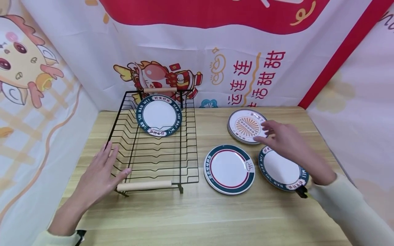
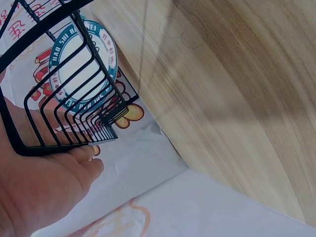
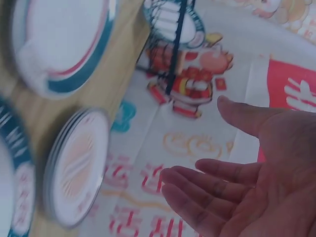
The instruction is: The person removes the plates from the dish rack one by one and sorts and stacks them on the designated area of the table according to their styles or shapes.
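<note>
A black wire dish rack (image 1: 144, 186) with wooden handles stands at the left. One plate with a dark green lettered rim (image 1: 160, 117) stands tilted toward the rack's back. My left hand (image 1: 100, 174) lies against the rack's front left corner, fingers extended; in the left wrist view the wire frame (image 2: 54, 146) runs along that hand (image 2: 49, 190). My right hand (image 1: 284, 140) hovers by the small stacked plates with orange ray patterns (image 1: 244, 125), thumb and fingers apart. The right wrist view shows this hand (image 3: 232, 197) holding nothing, apart from the stack (image 3: 76, 168).
Right of the rack lie plates with a green rim and red ring (image 1: 229, 171), seemingly stacked. Another green-rimmed lettered plate (image 1: 280, 167) lies farther right, partly under my right forearm. A printed cloth (image 1: 209, 41) hangs behind the wooden table (image 1: 203, 218).
</note>
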Tool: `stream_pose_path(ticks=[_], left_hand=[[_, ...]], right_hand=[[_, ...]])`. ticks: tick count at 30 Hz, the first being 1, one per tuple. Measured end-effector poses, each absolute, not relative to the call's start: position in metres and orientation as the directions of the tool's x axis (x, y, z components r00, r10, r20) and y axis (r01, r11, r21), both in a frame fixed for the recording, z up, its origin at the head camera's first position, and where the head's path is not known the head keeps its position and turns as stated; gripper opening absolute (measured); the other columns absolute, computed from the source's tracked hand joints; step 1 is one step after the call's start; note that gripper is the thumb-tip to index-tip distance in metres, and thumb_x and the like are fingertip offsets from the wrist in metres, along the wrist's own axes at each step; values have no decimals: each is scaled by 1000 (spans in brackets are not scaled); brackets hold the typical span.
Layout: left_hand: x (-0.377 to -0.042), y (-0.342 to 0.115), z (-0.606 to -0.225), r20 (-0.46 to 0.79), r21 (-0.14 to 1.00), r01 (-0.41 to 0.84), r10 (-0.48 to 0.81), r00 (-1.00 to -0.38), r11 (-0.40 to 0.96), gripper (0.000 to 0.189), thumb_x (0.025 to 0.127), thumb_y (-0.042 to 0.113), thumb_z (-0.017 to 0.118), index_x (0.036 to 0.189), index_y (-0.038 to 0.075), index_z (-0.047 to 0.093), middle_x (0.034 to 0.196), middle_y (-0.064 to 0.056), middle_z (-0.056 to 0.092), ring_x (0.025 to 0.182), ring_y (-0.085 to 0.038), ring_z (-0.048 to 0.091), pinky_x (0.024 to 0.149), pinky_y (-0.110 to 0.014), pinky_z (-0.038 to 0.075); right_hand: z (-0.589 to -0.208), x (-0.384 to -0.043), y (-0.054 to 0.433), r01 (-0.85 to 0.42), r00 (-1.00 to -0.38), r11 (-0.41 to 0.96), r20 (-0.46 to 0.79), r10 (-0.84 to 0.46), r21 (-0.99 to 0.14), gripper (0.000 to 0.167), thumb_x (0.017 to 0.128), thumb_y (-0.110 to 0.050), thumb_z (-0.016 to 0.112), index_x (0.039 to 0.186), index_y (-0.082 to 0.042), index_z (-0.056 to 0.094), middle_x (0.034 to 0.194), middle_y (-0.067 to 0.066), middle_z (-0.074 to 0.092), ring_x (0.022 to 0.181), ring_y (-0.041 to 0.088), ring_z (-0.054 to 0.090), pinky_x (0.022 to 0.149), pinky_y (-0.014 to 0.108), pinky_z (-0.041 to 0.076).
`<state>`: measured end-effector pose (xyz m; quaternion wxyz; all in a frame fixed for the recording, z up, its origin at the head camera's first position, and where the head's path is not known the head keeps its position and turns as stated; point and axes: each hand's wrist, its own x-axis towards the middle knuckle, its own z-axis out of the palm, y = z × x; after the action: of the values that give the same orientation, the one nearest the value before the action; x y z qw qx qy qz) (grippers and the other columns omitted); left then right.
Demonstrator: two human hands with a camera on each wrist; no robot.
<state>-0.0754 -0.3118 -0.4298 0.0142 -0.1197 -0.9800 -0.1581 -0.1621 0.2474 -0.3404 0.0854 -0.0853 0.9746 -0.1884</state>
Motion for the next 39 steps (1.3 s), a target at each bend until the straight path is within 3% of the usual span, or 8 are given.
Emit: stream_pose_path(ticks=[7, 21, 39], left_hand=[[-75, -311, -432, 65, 306, 237, 228, -971, 922, 93, 107, 54, 54, 168, -1, 10, 176, -21, -4, 163, -38, -9, 129, -35, -14], [-77, -313, -432, 68, 299, 237, 228, -971, 924, 94, 106, 54, 55, 168, -2, 12, 175, -25, -1, 163, -40, -7, 130, -35, -14], [-76, -313, -433, 69, 298, 241, 231, -971, 924, 93, 107, 54, 53, 168, -1, 10, 176, -23, -3, 163, -38, -9, 129, -35, -14]], right_hand=[[-339, -189, 194, -246, -943, 847, -87, -322, -472, 74, 95, -46, 79, 152, -6, 54, 142, 20, 65, 127, 39, 66, 100, 54, 59], [-355, -241, 91, -399, -869, 737, -31, -493, -546, 75, 96, -47, 77, 155, -8, 51, 149, 15, 62, 131, 30, 64, 109, 46, 54], [-368, -306, 20, -374, -862, 756, -98, -497, -538, 64, 98, -38, 78, 147, -3, 58, 143, 15, 66, 131, 29, 63, 110, 42, 53]])
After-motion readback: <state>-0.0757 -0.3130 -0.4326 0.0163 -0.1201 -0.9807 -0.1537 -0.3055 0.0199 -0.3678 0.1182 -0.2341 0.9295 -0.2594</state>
